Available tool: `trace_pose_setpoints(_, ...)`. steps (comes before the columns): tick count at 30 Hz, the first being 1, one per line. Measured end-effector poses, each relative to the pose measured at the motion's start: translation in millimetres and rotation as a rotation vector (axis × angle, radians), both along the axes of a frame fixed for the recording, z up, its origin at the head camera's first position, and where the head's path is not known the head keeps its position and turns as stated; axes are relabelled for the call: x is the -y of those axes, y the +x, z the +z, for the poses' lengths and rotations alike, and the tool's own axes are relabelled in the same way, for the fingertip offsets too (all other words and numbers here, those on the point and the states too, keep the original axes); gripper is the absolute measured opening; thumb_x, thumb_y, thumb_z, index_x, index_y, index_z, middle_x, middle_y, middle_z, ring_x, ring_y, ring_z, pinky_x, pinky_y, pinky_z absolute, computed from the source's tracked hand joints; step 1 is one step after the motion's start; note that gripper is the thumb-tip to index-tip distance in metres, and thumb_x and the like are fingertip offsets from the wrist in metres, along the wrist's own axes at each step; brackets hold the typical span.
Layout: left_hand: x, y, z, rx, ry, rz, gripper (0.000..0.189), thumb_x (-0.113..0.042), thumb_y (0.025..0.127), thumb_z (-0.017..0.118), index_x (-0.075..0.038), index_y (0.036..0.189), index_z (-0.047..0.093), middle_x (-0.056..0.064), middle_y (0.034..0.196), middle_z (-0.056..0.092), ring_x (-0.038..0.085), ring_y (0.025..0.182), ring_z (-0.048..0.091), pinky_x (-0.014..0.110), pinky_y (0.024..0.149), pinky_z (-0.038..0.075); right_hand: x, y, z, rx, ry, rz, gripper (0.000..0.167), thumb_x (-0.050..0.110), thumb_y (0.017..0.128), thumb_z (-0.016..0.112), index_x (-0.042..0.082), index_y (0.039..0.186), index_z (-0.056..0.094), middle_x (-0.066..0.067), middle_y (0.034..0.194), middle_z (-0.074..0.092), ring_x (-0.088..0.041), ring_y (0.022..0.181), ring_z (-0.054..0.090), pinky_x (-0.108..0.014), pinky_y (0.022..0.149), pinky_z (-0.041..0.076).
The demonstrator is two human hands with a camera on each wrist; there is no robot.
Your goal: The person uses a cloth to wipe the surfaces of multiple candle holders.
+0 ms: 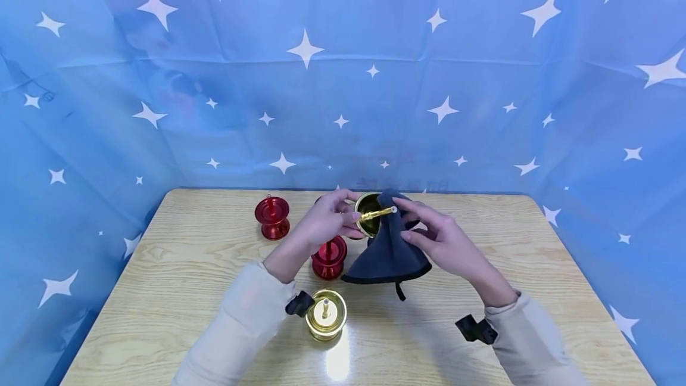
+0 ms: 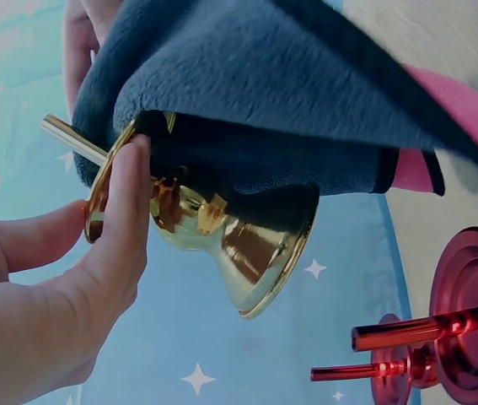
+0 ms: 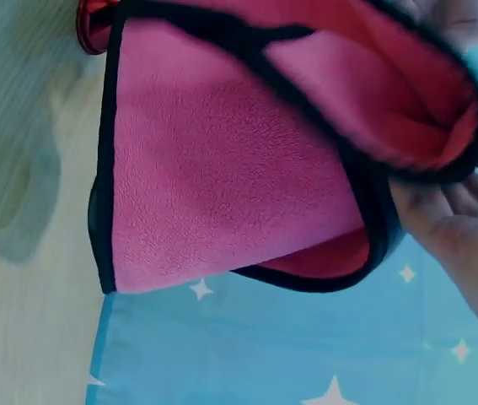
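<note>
Cloth [image 1: 390, 255] overlapping gold holder [image 2: 254, 260], red holders [image 1: 272, 214] nearby

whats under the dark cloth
Part of a gold stand: its rod, some of its dish and its flared foot show. The cloth covers the rest, so that can't be seen.
</note>
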State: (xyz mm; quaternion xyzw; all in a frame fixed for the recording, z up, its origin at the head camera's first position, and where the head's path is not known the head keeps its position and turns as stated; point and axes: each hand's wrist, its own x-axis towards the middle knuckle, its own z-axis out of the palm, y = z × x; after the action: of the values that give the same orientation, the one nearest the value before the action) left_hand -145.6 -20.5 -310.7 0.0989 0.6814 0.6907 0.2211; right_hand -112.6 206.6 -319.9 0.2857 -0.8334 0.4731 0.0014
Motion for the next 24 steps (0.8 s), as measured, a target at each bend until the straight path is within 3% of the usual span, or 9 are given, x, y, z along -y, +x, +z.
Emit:
trace_pose_setpoints(4, -0.3, 3.3, -2.4, -0.011, -0.014, 0.002, 0.032, 0.008, 0.091, 0.047, 0.004, 0.123, 0.045, 0.016, 0.087, 0.049, 0.027, 0.073, 0.063, 0.038, 0.072, 0.054, 8.0, -0.1, -8.3, -0.052, -0.017, -0.032, 0.061, -0.007, 0.080, 0.065, 0.004, 0.135, 0.043, -0.011, 0.119, 0.048, -0.016, 0.088, 0.053, -0.023, 0.063, 0.051)
trace_pose_setpoints(11, -0.3, 7.0, -7.8, -0.079, -0.056, -0.020, 0.024, 0.009, 0.091, 0.046, 0.004, 0.114, 0.049, 0.018, 0.088, 0.052, 0.028, 0.073, 0.063, 0.036, 0.068, 0.055, 24.6, 4.4, -21.6, -0.184, -0.021, -0.153, 0.057, -0.008, 0.074, 0.071, 0.001, 0.127, 0.052, -0.013, 0.115, 0.051, -0.017, 0.078, 0.049, -0.022, 0.054, 0.046)
trace_pose_setpoints(18, -2.6, 8.5, -15.3, -0.112, -0.062, -0.043, 0.022, 0.010, 0.089, 0.048, 0.005, 0.111, 0.050, 0.019, 0.087, 0.053, 0.022, 0.070, 0.061, 0.035, 0.066, 0.055, 35.4, 7.2, -28.4, -0.208, -0.053, -0.224, 0.044, -0.006, 0.073, 0.072, 0.003, 0.115, 0.061, -0.010, 0.108, 0.058, -0.016, 0.077, 0.050, -0.026, 0.065, 0.053)
trace_pose_setpoints(24, -5.2, 9.1, -18.6, -0.120, -0.080, -0.031, 0.027, 0.010, 0.088, 0.051, 0.003, 0.114, 0.053, 0.017, 0.087, 0.053, 0.019, 0.070, 0.060, 0.033, 0.065, 0.055, 40.0, 5.4, -32.7, -0.207, -0.080, -0.279, 0.031, -0.005, 0.074, 0.072, 0.003, 0.104, 0.066, -0.008, 0.100, 0.059, -0.017, 0.077, 0.055, -0.022, 0.061, 0.051)
